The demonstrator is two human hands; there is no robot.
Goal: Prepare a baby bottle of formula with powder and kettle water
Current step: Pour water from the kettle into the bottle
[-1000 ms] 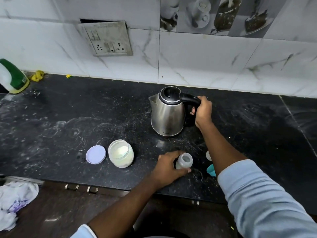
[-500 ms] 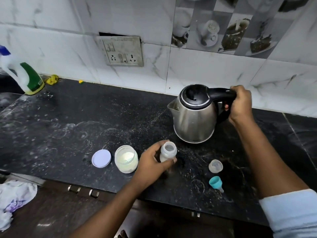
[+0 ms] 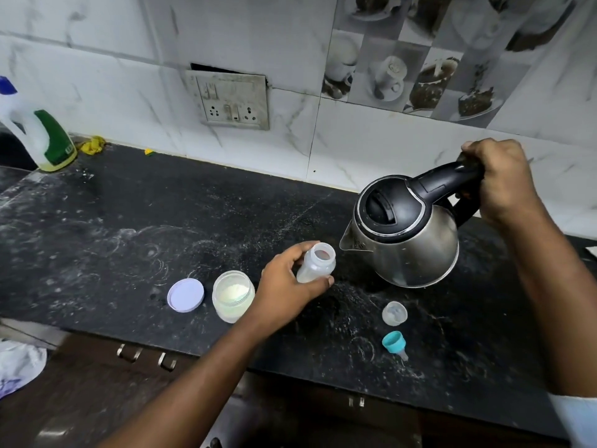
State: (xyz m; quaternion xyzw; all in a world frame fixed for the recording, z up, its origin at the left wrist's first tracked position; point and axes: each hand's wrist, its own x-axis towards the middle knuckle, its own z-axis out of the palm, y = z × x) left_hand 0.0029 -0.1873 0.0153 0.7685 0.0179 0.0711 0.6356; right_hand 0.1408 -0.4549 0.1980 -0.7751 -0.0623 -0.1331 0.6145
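Observation:
My left hand (image 3: 287,286) grips a small clear baby bottle (image 3: 316,261), open at the top and lifted off the black counter (image 3: 129,237). My right hand (image 3: 497,179) holds the black handle of a steel kettle (image 3: 403,234), which is raised and tilted left, its spout just right of the bottle's mouth. No water stream shows. An open jar of white formula powder (image 3: 233,295) stands left of the bottle, its pale lid (image 3: 185,295) beside it. The clear bottle cap (image 3: 394,313) and teal nipple ring (image 3: 394,343) lie on the counter to the right.
A white and green detergent bottle (image 3: 42,137) stands at the far left by the wall. A socket plate (image 3: 231,101) is on the tiled wall. Cabinet handles (image 3: 147,357) sit below the counter edge, and a white cloth (image 3: 19,363) lies at the lower left.
The kettle has been lifted off the counter and tilted toward the bottle. My left hand has raised the bottle and brought it up to the spout.

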